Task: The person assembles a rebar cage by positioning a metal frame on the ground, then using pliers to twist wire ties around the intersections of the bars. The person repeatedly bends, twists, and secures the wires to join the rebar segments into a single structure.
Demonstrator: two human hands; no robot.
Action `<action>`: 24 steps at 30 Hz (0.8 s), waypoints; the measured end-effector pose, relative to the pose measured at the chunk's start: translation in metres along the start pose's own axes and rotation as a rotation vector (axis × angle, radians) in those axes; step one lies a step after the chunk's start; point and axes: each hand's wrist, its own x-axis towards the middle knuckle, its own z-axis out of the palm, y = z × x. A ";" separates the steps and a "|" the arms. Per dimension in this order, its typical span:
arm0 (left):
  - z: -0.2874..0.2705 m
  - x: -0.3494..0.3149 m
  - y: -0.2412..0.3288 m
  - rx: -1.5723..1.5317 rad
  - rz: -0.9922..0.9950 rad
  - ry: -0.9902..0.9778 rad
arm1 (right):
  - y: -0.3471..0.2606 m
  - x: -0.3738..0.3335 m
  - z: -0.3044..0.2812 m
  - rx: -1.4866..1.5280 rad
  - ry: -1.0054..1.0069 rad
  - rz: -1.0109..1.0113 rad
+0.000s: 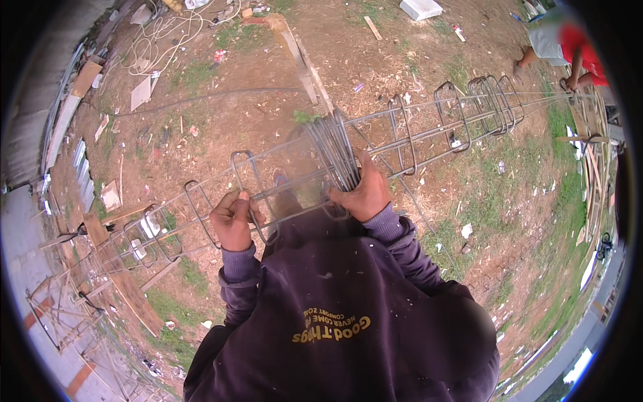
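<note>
With your right grip [368, 194] clamped around the stirrup bundle [335, 154] and your left grip [233, 220] pinched on the single stirrup [261, 191], hold that one square to the long bars [372, 117] running past both grips.

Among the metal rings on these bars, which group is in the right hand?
The tight bundle at the middle, gripped by the right hand; the other rings are spaced more loosely, outside that hand.
</note>
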 end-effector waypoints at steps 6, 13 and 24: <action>0.001 0.001 0.011 0.025 0.042 0.034 | 0.021 0.018 -0.039 0.073 0.196 -0.019; 0.002 0.008 -0.002 0.033 0.021 0.031 | 0.062 0.034 -0.060 -0.222 0.242 0.041; 0.003 0.014 -0.034 -0.012 -0.003 -0.036 | 0.106 0.032 -0.025 -0.331 0.131 0.099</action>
